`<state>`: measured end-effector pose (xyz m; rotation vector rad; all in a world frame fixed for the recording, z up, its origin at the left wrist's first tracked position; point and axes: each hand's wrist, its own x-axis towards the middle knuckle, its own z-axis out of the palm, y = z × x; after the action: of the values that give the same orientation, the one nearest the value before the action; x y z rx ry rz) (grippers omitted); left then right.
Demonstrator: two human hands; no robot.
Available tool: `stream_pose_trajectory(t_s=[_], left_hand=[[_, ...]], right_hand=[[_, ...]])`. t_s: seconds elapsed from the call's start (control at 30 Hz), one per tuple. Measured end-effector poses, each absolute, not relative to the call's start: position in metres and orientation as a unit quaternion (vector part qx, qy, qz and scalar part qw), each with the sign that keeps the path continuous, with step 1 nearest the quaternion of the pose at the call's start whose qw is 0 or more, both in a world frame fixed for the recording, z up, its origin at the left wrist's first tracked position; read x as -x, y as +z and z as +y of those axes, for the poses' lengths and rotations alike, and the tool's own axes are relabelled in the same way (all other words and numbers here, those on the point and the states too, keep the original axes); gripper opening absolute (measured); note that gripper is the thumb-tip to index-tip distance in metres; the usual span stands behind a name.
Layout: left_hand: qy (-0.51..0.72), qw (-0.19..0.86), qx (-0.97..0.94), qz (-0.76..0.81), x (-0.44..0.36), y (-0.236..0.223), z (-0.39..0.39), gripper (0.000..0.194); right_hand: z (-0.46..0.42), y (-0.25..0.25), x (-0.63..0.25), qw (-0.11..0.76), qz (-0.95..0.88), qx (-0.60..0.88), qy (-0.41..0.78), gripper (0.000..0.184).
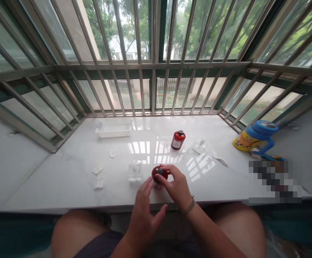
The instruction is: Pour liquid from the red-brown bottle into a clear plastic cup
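Observation:
My right hand (175, 184) is closed around a small red bottle with a dark cap (159, 173) at the front of the white marble windowsill (72, 175). My left hand (144, 209) hovers just below and left of the bottle, fingers spread, holding nothing. A second red bottle with a white label (178, 139) stands upright farther back. A small clear plastic container (135, 171) sits just left of the held bottle.
A white slatted tray (114, 129) rests at the back left. Several white cotton pads (99, 175) lie to the left, crumpled clear wrappers (203, 147) to the right. A yellow cup with blue lid (255, 138) lies far right. Metal window bars (153, 89) close off the back.

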<state>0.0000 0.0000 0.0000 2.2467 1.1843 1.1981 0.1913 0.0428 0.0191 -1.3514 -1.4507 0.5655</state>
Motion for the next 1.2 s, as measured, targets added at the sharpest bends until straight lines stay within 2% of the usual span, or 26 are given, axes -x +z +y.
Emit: stream_pose_trajectory(t_s=[0.07, 0.13, 0.17, 0.27, 0.33, 0.5, 0.67, 0.93, 1.2], left_hand=[[0.435, 0.228, -0.78, 0.388, -0.024, 0.016, 0.023, 0.103], [0.446, 0.279, -0.752, 0.397, -0.043, 0.026, 0.045, 0.108], [0.446, 0.288, -0.743, 0.407, -0.05, 0.027, 0.055, 0.098], [0.444, 0.288, -0.739, 0.417, -0.064, 0.025, 0.072, 0.043], [0.446, 0.27, -0.751, 0.404, -0.068, 0.022, 0.075, 0.028], [0.444, 0.219, -0.78, 0.382, -0.066, 0.018, 0.07, 0.032], [0.455, 0.212, -0.782, 0.369, -0.064, 0.016, 0.071, 0.028], [0.44, 0.239, -0.786, 0.362, -0.063, 0.016, 0.072, 0.022], [0.45, 0.282, -0.743, 0.407, -0.065, 0.017, 0.069, 0.046]], right_hand=[[0.042, 0.018, -0.191, 0.511, -0.604, 0.565, 0.234, 0.018], [0.042, 0.015, -0.19, 0.513, -0.602, 0.569, 0.223, 0.019], [0.043, 0.012, -0.189, 0.516, -0.602, 0.569, 0.217, 0.019], [0.048, -0.001, -0.187, 0.52, -0.597, 0.571, 0.218, 0.024], [0.051, -0.01, -0.187, 0.515, -0.591, 0.575, 0.235, 0.024], [0.056, -0.027, -0.186, 0.506, -0.591, 0.569, 0.266, 0.02], [0.058, -0.033, -0.18, 0.562, -0.559, 0.514, 0.327, 0.022], [0.058, -0.045, -0.175, 0.588, -0.54, 0.521, 0.302, 0.027], [0.059, -0.051, -0.175, 0.583, -0.536, 0.535, 0.294, 0.041]])
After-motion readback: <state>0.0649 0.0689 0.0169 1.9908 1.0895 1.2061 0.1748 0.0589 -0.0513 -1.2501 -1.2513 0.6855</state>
